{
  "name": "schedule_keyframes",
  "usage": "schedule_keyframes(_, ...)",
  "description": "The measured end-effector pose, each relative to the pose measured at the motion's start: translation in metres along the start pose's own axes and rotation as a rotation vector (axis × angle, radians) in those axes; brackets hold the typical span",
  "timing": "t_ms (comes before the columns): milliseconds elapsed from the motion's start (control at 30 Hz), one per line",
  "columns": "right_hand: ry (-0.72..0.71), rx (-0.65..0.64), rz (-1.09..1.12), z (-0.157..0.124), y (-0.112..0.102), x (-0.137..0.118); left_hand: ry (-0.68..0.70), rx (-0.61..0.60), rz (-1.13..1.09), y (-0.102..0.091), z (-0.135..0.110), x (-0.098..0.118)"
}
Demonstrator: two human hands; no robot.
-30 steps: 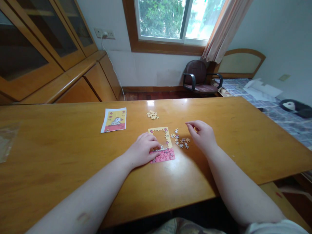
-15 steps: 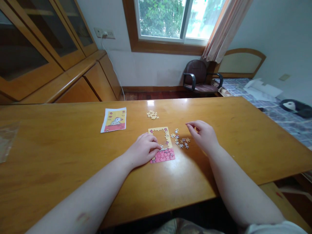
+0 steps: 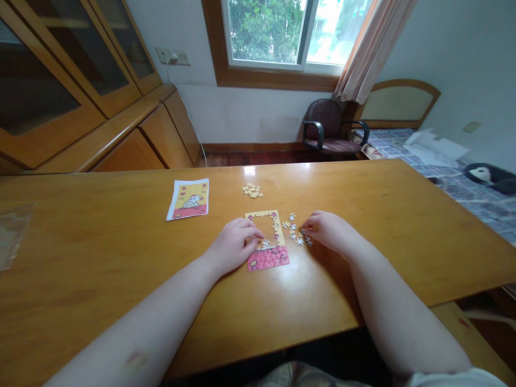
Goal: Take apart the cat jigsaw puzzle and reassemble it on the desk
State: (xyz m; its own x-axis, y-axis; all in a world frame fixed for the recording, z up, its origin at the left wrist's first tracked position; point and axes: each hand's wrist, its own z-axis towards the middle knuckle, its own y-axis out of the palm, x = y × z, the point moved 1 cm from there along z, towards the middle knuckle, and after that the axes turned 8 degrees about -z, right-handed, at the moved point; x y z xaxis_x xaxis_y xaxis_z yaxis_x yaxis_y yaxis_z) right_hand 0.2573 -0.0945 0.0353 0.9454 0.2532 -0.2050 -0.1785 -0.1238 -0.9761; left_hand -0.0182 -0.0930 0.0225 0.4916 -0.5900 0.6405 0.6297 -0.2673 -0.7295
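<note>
A partly assembled jigsaw puzzle (image 3: 269, 259) lies on the table, with a yellow border, a pink lower part and an open middle. My left hand (image 3: 237, 242) rests over its left edge, thumb and fingers a little apart, fingertips near a few white pieces (image 3: 265, 244) along the bottom of the gap. Right of the puzzle is a loose group of pale puzzle pieces (image 3: 293, 227). My right hand (image 3: 328, 231) reaches down into that group, thumb and forefinger pinched on a puzzle piece (image 3: 303, 231), which the fingertips partly hide.
A small heap of yellow pieces (image 3: 252, 190) sits beyond the puzzle. The picture sheet (image 3: 189, 199) with a white animal lies to the left. A clear plastic bag (image 3: 14, 234) is at the far left of the wooden table (image 3: 121, 242). A chair (image 3: 328, 126) stands behind.
My right hand has moved left and down onto the loose pieces and closed on one. My left hand has shifted slightly, uncovering more white pieces at the bottom of the gap.
</note>
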Motion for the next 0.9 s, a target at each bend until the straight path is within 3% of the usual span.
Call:
schedule_keyframes(200,-0.011,-0.025,-0.022,0.001,0.004,0.0,-0.107,0.086,-0.031,-0.001,-0.001,-0.004)
schedule_keyframes(467,0.019,0.023,0.011,0.002,0.003,-0.002,-0.114,0.081,-0.048,0.0,-0.001,-0.006)
schedule_keyframes(633,0.039,0.015,0.175,-0.002,-0.004,-0.009,-0.124,0.06,-0.05,-0.001,0.0,-0.005)
schedule_keyframes(767,-0.03,-0.029,0.359,-0.007,-0.003,-0.027,-0.11,0.061,-0.034,0.0,0.0,-0.003)
schedule_keyframes(900,-0.19,-0.111,0.43,-0.01,0.007,-0.049,-0.1,0.067,-0.013,0.0,0.0,-0.002)
